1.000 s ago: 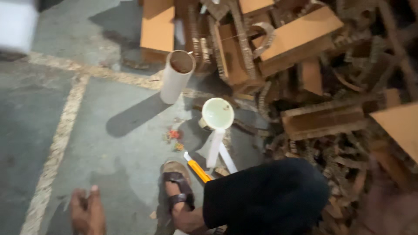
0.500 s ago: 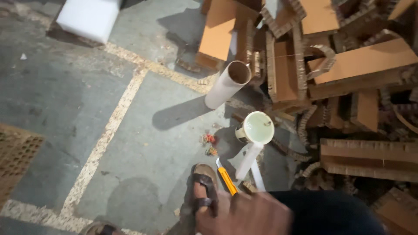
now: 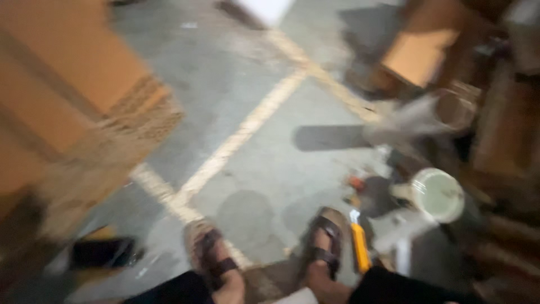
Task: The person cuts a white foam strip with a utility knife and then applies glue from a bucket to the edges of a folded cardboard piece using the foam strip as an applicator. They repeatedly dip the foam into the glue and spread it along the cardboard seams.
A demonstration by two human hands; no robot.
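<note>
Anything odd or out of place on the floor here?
Yes: a yellow-handled utility knife lies loose on the concrete right beside the right sandalled foot. A cardboard tube lies tipped on its side, with small red scraps scattered nearby. The frame is blurred, and neither hand shows.

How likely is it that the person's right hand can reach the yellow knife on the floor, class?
Probably yes: the yellow knife lies uncovered on the floor beside the right sandal, with nothing across it. The right hand is out of view, though, so this is uncertain.
</note>
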